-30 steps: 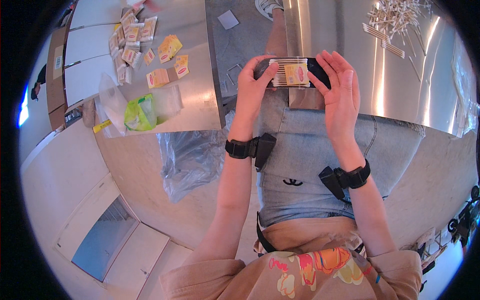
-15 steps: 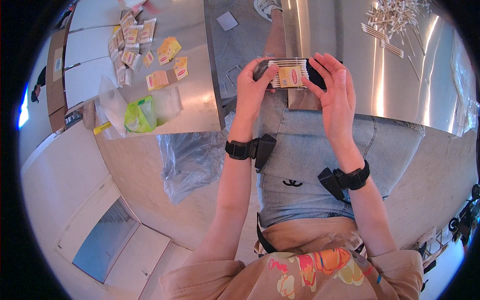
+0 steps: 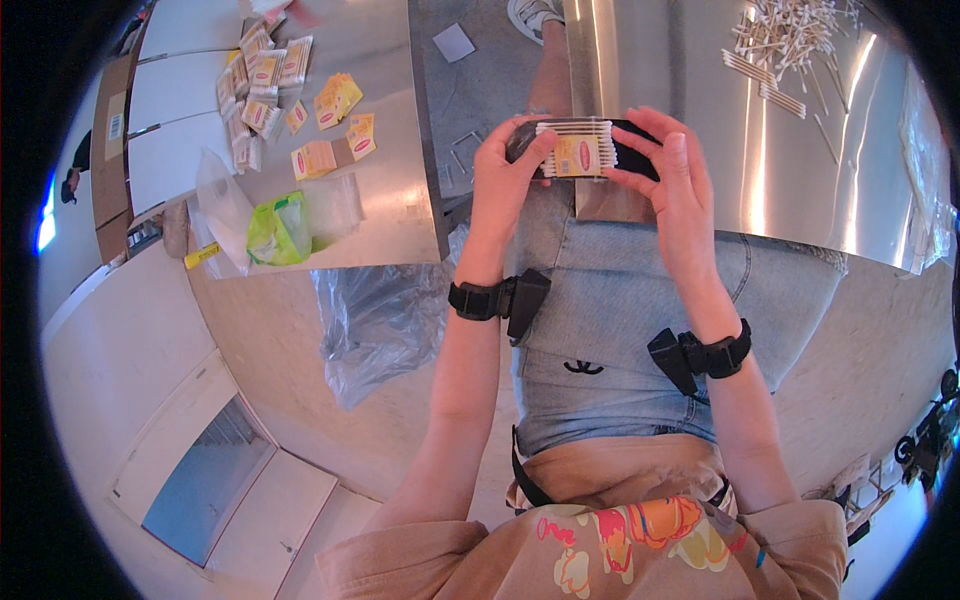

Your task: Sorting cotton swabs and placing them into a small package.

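Note:
A row of cotton swabs (image 3: 606, 132) with a yellow card (image 3: 575, 155) on top lies on a black, flat holder (image 3: 640, 150). My left hand (image 3: 508, 165) is closed around the holder's left end, its thumb pressing by the swabs' left edge. Over the right end, my right hand (image 3: 675, 175) has its fingers apart and stretched out; the fingertips touch the swabs' right side. Part of the holder is hidden under both hands. Clear film seems to lie around the holder, though its extent is hard to make out.
Metal table (image 3: 390, 200) at left bears filled swab packets (image 3: 262, 75), yellow cards (image 3: 338, 98) and a green plastic bag (image 3: 280, 230). Loose cotton swabs (image 3: 795, 40) are heaped on the right metal table (image 3: 690, 90). A clear plastic bag (image 3: 375, 330) hangs below the left table.
My right hand has shifted slightly right, and its fingertips now sit along the swabs' right side. My left hand keeps its grip on the holder.

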A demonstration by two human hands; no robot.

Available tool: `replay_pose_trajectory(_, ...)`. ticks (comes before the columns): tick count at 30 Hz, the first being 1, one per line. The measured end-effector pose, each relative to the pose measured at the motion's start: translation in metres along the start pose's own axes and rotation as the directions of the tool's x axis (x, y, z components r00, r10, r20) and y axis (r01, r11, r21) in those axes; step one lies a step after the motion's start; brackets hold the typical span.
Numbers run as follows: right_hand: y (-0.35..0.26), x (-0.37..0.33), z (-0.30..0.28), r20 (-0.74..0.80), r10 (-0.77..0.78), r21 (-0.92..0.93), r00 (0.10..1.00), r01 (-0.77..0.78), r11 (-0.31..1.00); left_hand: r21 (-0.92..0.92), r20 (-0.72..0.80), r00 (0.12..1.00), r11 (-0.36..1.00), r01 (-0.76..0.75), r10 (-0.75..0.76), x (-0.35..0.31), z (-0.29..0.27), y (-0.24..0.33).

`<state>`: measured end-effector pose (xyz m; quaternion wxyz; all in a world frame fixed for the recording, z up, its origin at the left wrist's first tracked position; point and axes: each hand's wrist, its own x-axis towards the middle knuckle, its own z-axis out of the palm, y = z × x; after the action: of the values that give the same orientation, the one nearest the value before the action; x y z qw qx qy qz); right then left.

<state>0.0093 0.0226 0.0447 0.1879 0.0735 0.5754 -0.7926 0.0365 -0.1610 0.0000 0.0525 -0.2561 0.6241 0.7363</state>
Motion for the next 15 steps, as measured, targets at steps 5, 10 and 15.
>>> replay_pose_trajectory(5,0.022,0.023,-0.001,-0.140,-0.371,-0.022,0.918,0.372,0.928,0.127,-0.189,0.981,0.992,-0.005,0.029,0.000,0.016,0.005)
replay_pose_trajectory(10,0.045,0.031,0.030,-0.122,-0.393,0.001,0.911,0.396,0.918,0.501,-0.262,0.856,0.821,-0.274,0.446,0.005,0.025,-0.007)
replay_pose_trajectory(15,0.041,0.026,0.034,-0.156,-0.371,0.043,0.915,0.382,0.923,0.496,-0.306,0.849,0.833,-0.244,0.431,0.004,0.028,-0.007)
